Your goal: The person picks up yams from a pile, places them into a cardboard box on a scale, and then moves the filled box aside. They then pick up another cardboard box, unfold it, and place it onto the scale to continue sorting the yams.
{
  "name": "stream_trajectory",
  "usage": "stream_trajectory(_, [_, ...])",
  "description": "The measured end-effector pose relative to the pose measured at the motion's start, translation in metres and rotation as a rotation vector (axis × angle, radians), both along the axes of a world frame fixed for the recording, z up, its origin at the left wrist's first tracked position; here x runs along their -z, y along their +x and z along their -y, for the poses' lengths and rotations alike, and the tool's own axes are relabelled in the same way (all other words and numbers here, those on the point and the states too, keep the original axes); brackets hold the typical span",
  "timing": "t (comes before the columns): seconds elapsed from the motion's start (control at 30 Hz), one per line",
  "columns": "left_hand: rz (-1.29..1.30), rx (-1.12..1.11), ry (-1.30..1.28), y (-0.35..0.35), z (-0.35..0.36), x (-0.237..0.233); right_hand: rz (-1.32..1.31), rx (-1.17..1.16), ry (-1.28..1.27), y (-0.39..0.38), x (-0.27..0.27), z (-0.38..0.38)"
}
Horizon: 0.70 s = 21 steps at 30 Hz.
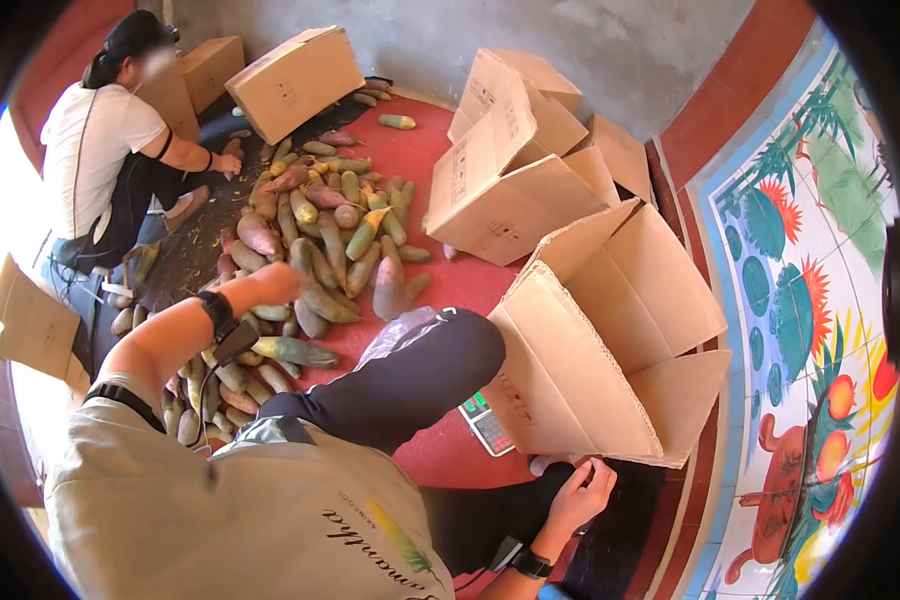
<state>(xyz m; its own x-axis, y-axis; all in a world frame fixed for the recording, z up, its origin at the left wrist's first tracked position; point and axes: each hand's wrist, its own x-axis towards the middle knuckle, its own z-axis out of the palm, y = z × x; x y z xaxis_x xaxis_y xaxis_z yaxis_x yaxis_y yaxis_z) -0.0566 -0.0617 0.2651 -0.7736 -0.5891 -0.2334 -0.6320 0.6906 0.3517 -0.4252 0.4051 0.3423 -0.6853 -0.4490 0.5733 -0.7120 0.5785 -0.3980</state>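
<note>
My left hand reaches out over a pile of elongated green, yellow and purplish fruits on the red floor. It rests on the near side of the pile, its fingers hidden, with a dark band on the wrist. My right hand is low at my right side, wearing a black watch. Its bent fingers sit at the bottom edge of a large open cardboard box tipped on its side. Whether it grips that edge is unclear. My bent knee in dark trousers lies between the two hands.
A digital scale sits on the floor under the box's near side. Several more cardboard boxes stand behind, and another at the back. A person in a white shirt crouches far left, one hand at the pile. A painted wall runs along the right.
</note>
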Motion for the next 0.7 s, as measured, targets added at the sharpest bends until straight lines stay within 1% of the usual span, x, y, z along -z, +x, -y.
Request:
stream_trajectory(0.03, [0.021,0.061,-0.002,0.023,-0.002,0.02,0.004,-0.003,-0.014,0.0,-0.001,-0.001])
stream_trajectory(0.1, [0.336,-0.155,0.159,0.035,-0.051,-0.027,0.012,-0.016,-0.029,0.001,0.0,-0.003])
stream_trajectory(0.23, [0.423,-0.226,0.174,0.099,-0.064,0.018,-0.005,-0.034,-0.046,0.002,0.002,-0.011])
stream_trajectory(0.3, [0.411,-0.165,0.13,0.12,-0.06,0.048,-0.012,-0.042,-0.054,0.002,0.001,-0.013])
stream_trajectory(0.33, [0.595,-0.048,0.024,0.119,-0.057,0.06,-0.019,-0.043,-0.05,0.003,0.001,-0.013])
stream_trajectory(0.4, [0.532,-0.081,0.03,0.127,-0.058,0.071,-0.033,-0.045,-0.051,0.002,0.001,-0.013])
stream_trajectory(0.47, [0.479,-0.11,0.04,0.127,-0.063,0.069,-0.013,-0.043,-0.049,0.005,0.003,-0.011])
stream_trajectory(0.57, [0.214,-0.265,0.2,0.122,-0.075,0.068,-0.014,-0.016,0.015,0.008,0.002,-0.013])
stream_trajectory(0.7, [0.197,-0.2,0.201,0.121,-0.074,0.097,-0.043,0.006,0.035,0.008,0.002,-0.019])
